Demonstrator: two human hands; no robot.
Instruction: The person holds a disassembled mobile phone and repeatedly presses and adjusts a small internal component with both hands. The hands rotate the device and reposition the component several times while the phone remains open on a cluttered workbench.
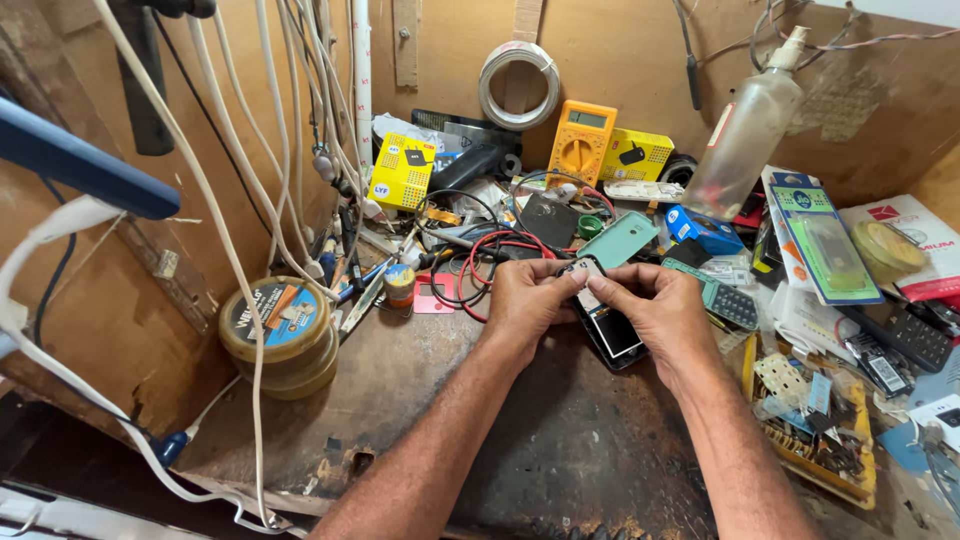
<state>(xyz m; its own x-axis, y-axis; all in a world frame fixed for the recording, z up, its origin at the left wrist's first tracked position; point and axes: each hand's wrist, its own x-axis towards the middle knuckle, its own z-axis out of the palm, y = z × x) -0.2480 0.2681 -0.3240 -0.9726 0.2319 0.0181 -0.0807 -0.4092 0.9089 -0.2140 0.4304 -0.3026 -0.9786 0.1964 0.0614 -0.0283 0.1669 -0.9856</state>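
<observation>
Both of my hands meet over the middle of a worn workbench (560,440). My left hand (525,300) and my right hand (655,310) together pinch a small dark mobile phone (608,330), whose screen end pokes out below my fingers. Its top end is hidden between my fingertips. A mint-green phone cover (620,240) lies just behind my hands. Red and black wires (485,262) loop to the left of my left hand.
A yellow multimeter (580,142) leans on the back wall beside yellow boxes (402,172). A clear spray bottle (745,135) stands at right. Round tins (285,330) are stacked at left. White cables (230,250) hang down the left. Keypads, packets and small parts crowd the right side (830,400).
</observation>
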